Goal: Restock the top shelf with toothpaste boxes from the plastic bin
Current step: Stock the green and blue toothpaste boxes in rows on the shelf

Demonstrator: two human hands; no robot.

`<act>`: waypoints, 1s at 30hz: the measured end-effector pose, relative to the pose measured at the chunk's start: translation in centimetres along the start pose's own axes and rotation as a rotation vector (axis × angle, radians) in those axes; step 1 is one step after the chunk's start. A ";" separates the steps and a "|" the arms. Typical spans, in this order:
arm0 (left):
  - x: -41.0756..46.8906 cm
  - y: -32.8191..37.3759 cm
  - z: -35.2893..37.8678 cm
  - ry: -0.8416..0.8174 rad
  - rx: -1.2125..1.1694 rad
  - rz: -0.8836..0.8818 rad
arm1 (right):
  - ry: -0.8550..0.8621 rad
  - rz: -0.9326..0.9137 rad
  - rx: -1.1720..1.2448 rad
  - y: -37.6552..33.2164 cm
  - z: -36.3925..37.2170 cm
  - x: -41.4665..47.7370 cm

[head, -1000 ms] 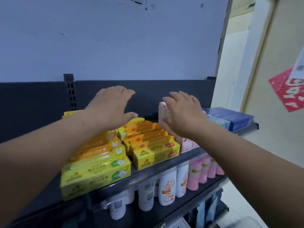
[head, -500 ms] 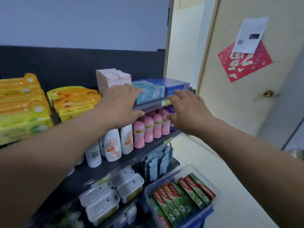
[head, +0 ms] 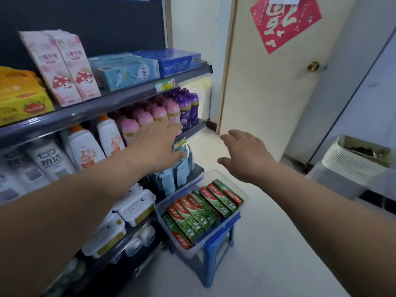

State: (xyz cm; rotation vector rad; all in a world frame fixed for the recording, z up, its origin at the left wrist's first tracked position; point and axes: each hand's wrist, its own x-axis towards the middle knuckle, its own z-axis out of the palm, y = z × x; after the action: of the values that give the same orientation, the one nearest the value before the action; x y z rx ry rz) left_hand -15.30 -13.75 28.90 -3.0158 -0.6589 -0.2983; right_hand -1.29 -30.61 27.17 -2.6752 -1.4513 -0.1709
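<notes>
As both arms stretch out above the plastic bin (head: 194,251), the left grip (head: 156,144) and the right grip (head: 246,155) hang open, fingers spread and holding nothing. Green-and-red toothpaste boxes (head: 203,209) lie packed side by side in the clear bin, which sits on a blue stool (head: 212,261) on the floor beside the shelving, below the two hands. The top shelf (head: 107,103), well above, carries pink cartons (head: 62,65), pale blue boxes (head: 128,71) and dark blue boxes (head: 171,61) along its front edge. The step in hand appears to be the reach down for stock. It would go best with a grip closing on the long sides of one box, lifting straight up so the neighbours do not ride out with it, and with the left forearm kept off the pink bottles (head: 158,113) on the shelf below. Free space on the top shelf cannot be made out from this angle.
</notes>
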 end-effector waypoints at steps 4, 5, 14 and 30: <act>2.9 0.2 3.8 -0.070 -0.058 0.027 | -0.093 0.067 0.008 2.0 3.7 1.2; 3.6 0.1 4.9 -0.089 -0.071 0.029 | -0.120 0.082 0.012 2.5 4.7 1.7; 9.1 -2.5 15.5 -0.353 -0.185 -0.033 | -0.350 0.188 0.093 4.3 13.9 6.8; 9.1 -4.6 34.8 -0.786 -0.477 -0.566 | -0.723 0.177 0.343 4.9 34.4 10.9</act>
State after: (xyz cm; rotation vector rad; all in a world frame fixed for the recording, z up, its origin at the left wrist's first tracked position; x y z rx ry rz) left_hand -2.86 -3.03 -3.46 -3.2387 -1.7045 0.9027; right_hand 10.55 -19.56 -5.49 -2.6472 -1.1937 1.0502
